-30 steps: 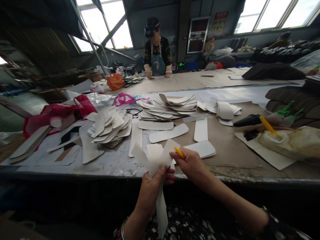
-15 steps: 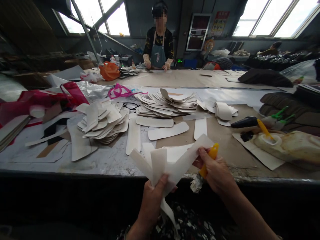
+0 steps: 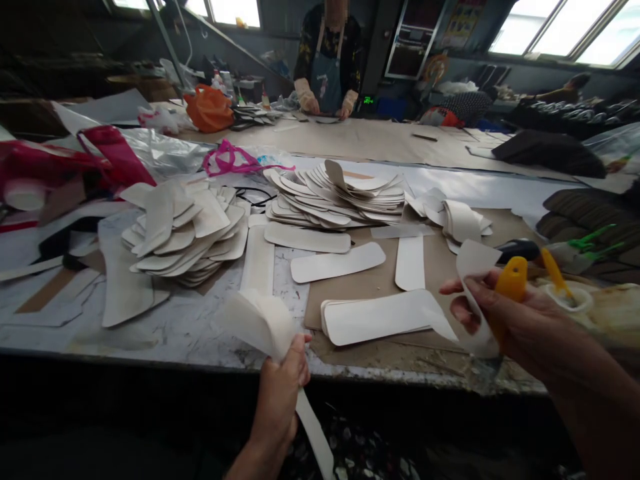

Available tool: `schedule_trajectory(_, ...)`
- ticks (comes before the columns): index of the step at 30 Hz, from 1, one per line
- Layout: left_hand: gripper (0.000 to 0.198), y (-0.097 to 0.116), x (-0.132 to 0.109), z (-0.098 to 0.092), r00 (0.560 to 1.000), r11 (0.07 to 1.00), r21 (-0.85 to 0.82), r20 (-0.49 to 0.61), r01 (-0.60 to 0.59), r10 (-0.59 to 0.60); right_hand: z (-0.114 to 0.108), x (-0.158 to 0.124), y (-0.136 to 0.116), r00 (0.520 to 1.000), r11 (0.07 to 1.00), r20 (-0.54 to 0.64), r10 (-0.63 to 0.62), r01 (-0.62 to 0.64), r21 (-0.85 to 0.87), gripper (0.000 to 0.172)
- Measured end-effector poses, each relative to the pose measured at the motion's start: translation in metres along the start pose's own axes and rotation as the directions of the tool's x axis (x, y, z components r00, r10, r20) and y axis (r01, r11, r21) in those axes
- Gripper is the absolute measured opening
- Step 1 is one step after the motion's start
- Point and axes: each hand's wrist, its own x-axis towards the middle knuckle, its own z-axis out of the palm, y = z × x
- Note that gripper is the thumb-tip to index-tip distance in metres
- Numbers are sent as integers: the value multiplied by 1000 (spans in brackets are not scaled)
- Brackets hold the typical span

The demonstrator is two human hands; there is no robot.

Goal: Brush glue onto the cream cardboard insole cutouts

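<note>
My left hand [image 3: 283,387] is closed around several pale, flexible strips [image 3: 273,320], which fan out above it; one long end hangs below over my lap. At the right, my right hand [image 3: 510,310] grips a yellow-handled brush [image 3: 511,287], its bristle end pointing down and blurred. The same hand also holds a single pale strip [image 3: 477,293] that curls past the fingers. Between the hands, a small stack of white strips [image 3: 380,317] lies on brown paper near the table's front edge.
Behind lie a heap of white cut pieces [image 3: 195,233], a fanned pile [image 3: 335,197] and loose strips [image 3: 337,262]. At the right stands a glue container [image 3: 570,297] with another yellow handle. A pink bag [image 3: 120,160] lies left. A co-worker [image 3: 327,73] stands across the table.
My hands have moved apart. The right one has gone right with the brush and one strip drawn away from the left hand's bunch, uncovering the stack between them. The view has tipped down.
</note>
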Motion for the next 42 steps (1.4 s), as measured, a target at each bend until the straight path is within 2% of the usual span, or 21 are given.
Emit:
schedule_trajectory(2,36,-4,8,10,999,995,92,25,-25,23,-9,1,1,1000,992,21,22,-19,-122,29)
schedule_trajectory(6,42,-5,19,21,998,981,192,55,-14,3,-17,-3,12,999,964,-33,43,-50,-261,29)
schedule_trajectory(9,47,-2,25,24,995,966,260,89,8,-32,-13,-7,26,985,933,109,136,-90,-347,34)
schedule_trajectory(12,47,1,30,24,987,949,314,137,32,-79,-1,-5,35,930,900,252,266,-146,-412,35)
schedule_trajectory(13,46,1,32,24,984,943,331,150,38,-93,6,-1,36,920,883,290,262,-107,-458,33)
schedule_trajectory(15,41,0,35,23,979,931,363,171,46,-115,21,11,36,900,821,389,196,66,-567,30)
schedule_trajectory(17,34,0,39,22,972,920,390,191,51,-134,38,27,35,845,728,508,165,243,-641,30)
schedule_trajectory(20,25,0,42,20,960,911,407,224,66,-169,63,52,35,760,594,600,247,371,-714,31)
schedule_trajectory(24,20,4,43,20,951,913,398,236,94,-201,88,73,40,710,500,627,322,434,-749,26)
schedule_trajectory(28,22,7,43,20,940,913,392,255,114,-227,100,82,43,682,431,641,352,490,-758,22)
schedule_trajectory(33,26,6,44,19,935,907,399,256,131,-247,103,86,45,673,361,615,411,499,-788,21)
schedule_trajectory(38,23,9,44,21,935,901,410,243,141,-257,102,85,48,679,299,619,396,542,-785,23)
schedule_trajectory(42,32,11,45,25,947,870,473,194,139,-257,102,84,51,679,263,628,380,571,-777,24)
